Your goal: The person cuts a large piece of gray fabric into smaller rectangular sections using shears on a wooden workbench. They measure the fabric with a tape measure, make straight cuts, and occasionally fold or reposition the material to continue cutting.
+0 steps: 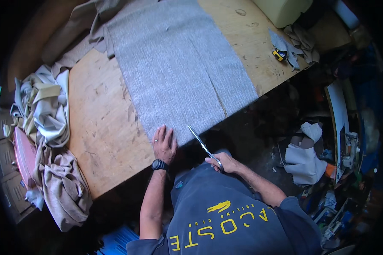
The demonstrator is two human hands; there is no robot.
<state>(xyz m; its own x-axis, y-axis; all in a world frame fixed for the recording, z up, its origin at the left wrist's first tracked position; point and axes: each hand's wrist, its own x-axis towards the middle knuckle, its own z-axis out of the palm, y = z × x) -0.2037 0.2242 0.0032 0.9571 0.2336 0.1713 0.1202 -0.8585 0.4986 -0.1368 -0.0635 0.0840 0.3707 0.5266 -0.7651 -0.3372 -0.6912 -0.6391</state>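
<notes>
A long piece of grey woven fabric lies flat across the wooden table and reaches its near edge. A dark slit or line runs through its right part down to that edge. My left hand rests on the fabric's near left corner with fingers stretched out, a dark watch on the wrist. In my right hand, just off the table's edge, is a pair of scissors. Their long metal blades point away from me, tips over the fabric; the blades look close together.
Bare plywood of the table shows left of the fabric. Crumpled cloths hang at the left. A yellow and black tape measure lies by fabric scraps at the far right, near a pale container. White scraps lie below on the right.
</notes>
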